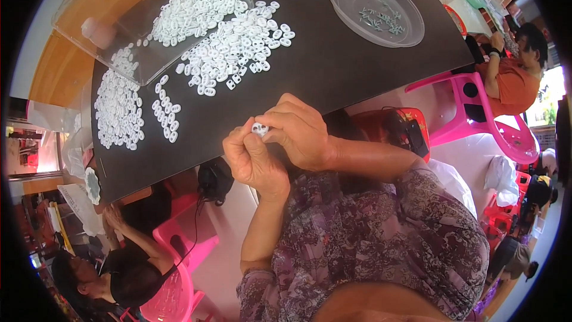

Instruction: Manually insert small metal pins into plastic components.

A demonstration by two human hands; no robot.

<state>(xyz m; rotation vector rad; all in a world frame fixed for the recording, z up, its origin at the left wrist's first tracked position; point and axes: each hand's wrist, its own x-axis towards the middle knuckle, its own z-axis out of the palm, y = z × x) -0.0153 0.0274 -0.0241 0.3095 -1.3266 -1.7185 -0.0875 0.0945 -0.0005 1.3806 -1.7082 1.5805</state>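
My left hand (253, 158) and my right hand (298, 131) meet just off the near edge of the dark table (333, 65). Together they pinch one small white plastic piece (260, 129) between the fingertips. A loose heap of the same white pieces (235, 48) lies on the table beyond my hands. A short row of them (165, 113) and a flat spread of them (118, 110) lie to the left. More white pieces fill a clear plastic box (179, 9) at the back left.
A clear round bowl (375, 9) with several small grey metal parts stands at the back right. A person in an orange top (512, 80) sits on a pink chair (476, 113) at right. Another person (128, 268) sits at lower left on a pink chair.
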